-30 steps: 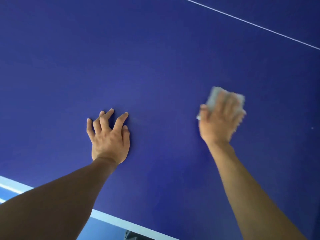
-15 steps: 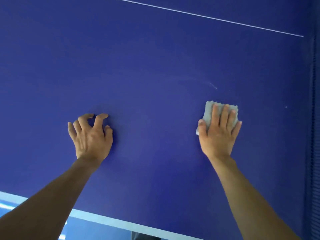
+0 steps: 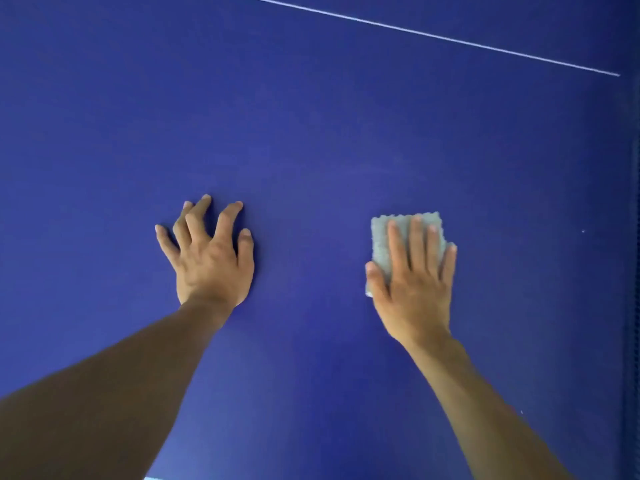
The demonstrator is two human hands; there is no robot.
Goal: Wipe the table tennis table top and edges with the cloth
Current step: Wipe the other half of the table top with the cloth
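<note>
Right hand (image 3: 415,289) on cloth (image 3: 381,237) (grey)

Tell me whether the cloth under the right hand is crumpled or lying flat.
Flat: the cloth lies as a neat rectangle on the table top, pressed by the right hand, fingers straight. Folded layers: cannot tell.

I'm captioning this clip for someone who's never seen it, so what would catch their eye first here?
The deep blue table top fills the view, crossed by a thin white line at upper right. At centre right the right hand presses a pale grey cloth flat; at centre left the left hand rests on the table with fingers spread.
</note>
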